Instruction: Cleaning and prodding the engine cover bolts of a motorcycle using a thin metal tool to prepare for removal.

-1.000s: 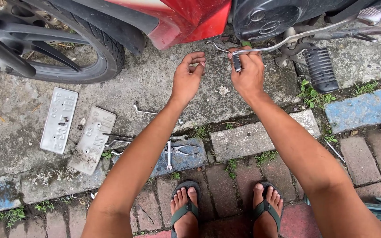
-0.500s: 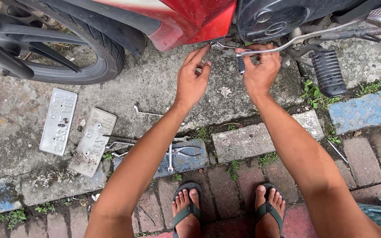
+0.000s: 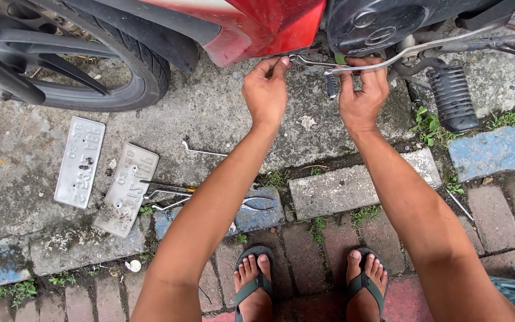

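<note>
Head view, looking down. We see the left hand (image 3: 264, 89) at about 12 o'clock, thumb and forefinger pinching the end of a thin metal rod (image 3: 305, 59) under the red fairing (image 3: 269, 27) of a motorcycle. The right hand (image 3: 362, 95), toward 1 o'clock, is curled closed around the bright metal lever (image 3: 388, 59) beside the black footpeg (image 3: 453, 98). We judge that the pinch grip is slight: should the rod spring free, it could nip the fingers or drop to the concrete. At 9 o'clock lie two number plates (image 3: 80, 162) and loose hand tools (image 3: 168, 194); the sandalled feet (image 3: 256, 280) could tread on them.
</note>
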